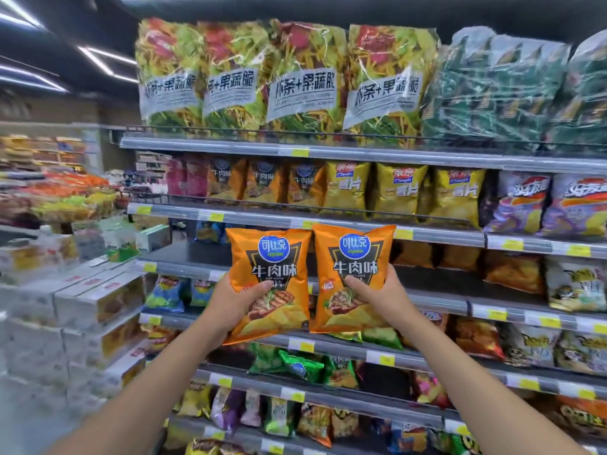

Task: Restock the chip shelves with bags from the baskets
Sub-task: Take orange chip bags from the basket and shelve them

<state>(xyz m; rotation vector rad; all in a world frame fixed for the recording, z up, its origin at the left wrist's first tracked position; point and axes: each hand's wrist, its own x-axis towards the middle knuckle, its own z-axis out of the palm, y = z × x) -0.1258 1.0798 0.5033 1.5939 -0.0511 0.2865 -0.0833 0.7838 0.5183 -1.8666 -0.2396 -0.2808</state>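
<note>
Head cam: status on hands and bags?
Left hand grips left orange bag; right hand grips right orange bag. Both upright, in front of the shelves, not placed. Nothing blocking.

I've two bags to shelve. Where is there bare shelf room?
The dark shelf stretch left of the held bags is bare, bordered right by orange bags set back. The row above and rows below are packed.

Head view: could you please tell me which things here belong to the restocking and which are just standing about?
In the job: left hand holding the left orange bag; right hand holding the right orange bag; the half-bare shelf behind them.
Not in the job: large top-shelf bags; yellow bags; stacked boxes at left.
</note>
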